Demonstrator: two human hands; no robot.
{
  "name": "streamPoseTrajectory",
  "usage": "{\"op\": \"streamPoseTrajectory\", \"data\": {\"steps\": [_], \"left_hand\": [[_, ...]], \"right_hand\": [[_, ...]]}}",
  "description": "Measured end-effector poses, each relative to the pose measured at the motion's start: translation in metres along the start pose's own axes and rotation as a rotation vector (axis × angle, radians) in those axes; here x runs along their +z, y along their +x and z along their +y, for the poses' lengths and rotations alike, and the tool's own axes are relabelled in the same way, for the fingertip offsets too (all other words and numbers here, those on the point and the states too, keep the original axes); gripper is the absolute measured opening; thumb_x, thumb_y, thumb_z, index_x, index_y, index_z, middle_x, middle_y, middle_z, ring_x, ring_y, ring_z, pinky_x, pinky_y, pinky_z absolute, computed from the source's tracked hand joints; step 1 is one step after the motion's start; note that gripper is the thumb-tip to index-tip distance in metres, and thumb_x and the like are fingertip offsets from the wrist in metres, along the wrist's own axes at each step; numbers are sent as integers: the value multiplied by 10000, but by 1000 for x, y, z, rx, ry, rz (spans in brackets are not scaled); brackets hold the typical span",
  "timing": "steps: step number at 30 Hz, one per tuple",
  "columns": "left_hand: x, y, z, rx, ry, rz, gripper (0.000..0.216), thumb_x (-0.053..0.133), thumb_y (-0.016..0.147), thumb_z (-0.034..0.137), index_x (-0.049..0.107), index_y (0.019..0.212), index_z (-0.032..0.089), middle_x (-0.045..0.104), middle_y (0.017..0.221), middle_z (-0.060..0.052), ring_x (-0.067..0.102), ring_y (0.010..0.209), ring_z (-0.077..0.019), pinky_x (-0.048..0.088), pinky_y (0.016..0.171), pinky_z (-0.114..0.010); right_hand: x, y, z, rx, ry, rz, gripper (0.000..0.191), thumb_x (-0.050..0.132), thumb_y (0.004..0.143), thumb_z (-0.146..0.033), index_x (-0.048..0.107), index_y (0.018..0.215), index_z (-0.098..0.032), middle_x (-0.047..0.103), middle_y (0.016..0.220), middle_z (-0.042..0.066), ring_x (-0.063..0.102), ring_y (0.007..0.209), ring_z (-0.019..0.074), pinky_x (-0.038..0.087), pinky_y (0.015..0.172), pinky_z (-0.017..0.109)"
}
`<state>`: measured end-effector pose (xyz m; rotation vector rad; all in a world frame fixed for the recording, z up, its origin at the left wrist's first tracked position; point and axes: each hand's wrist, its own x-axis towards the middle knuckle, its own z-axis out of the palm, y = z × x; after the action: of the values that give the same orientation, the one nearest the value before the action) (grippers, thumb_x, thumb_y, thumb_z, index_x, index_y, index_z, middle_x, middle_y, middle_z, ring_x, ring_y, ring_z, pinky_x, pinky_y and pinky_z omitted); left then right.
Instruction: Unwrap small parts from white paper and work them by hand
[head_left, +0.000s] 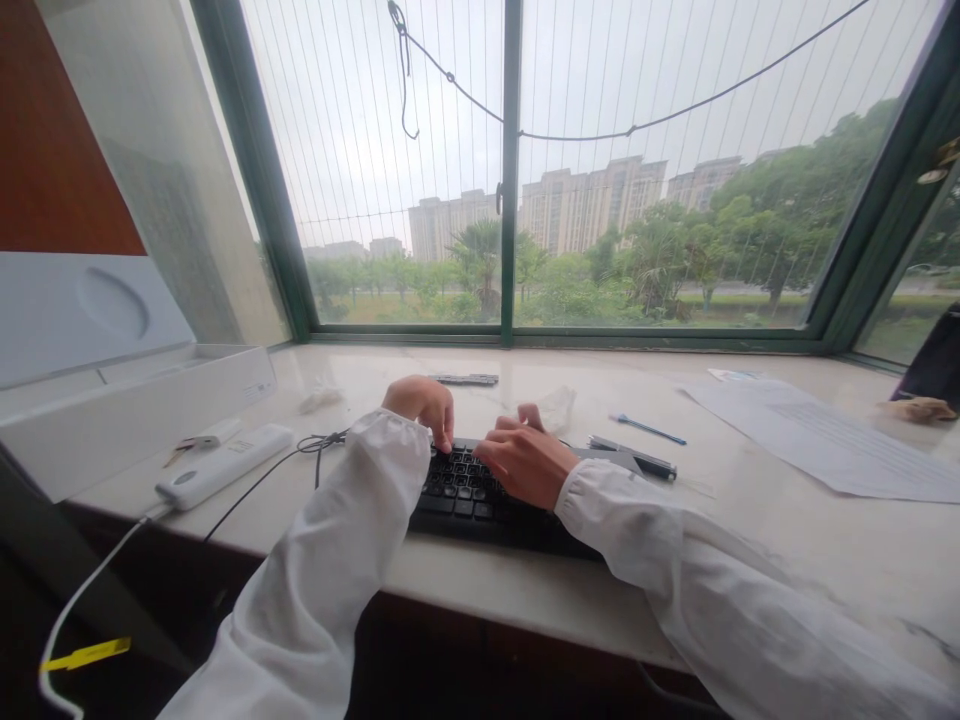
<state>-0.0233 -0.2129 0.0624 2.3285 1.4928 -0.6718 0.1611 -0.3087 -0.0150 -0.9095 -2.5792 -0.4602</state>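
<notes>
Keyboard [463,495] seen beneath left hand [422,402], bent downward, pinch cannot be told, and right hand [529,462], loosely spread.

The items are carried by a pale, glossy windowsill [630,380]. A black keyboard [457,506] is placed along the front edge. A white power strip [232,465] is set to its left; a blue pen [652,430] and a printed paper sheet [832,440] are laid to its right.
</notes>
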Motion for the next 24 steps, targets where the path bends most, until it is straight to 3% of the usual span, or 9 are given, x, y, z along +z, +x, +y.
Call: {"op": "streamPoseTrajectory", "data": {"steps": [2, 11, 24], "left_hand": [[0, 1, 0, -52, -56, -56, 518, 841, 534, 472, 779, 999, 252, 732, 1004, -121, 663, 825, -248, 549, 677, -296], [0, 1, -2, -6, -61, -16, 531, 873, 495, 461, 787, 981, 265, 723, 1069, -105, 646, 893, -268, 545, 723, -310], [-2, -7, 3, -62, -57, -37, 583, 886, 446, 488, 787, 983, 282, 739, 983, -111, 644, 906, -287, 540, 686, -299]], "right_hand": [[0, 1, -2, 4, 9, -2, 189, 495, 894, -143, 627, 769, -194, 660, 729, 24, 524, 772, 176, 233, 826, 368], [5, 1, -3, 8, 68, 10, 183, 505, 904, -147, 659, 820, -201, 676, 740, 16, 536, 778, 169, 216, 818, 370], [4, 0, -4, 24, 95, 3, 195, 501, 911, -161, 668, 833, -226, 697, 760, 9, 560, 782, 174, 231, 823, 377]]}}
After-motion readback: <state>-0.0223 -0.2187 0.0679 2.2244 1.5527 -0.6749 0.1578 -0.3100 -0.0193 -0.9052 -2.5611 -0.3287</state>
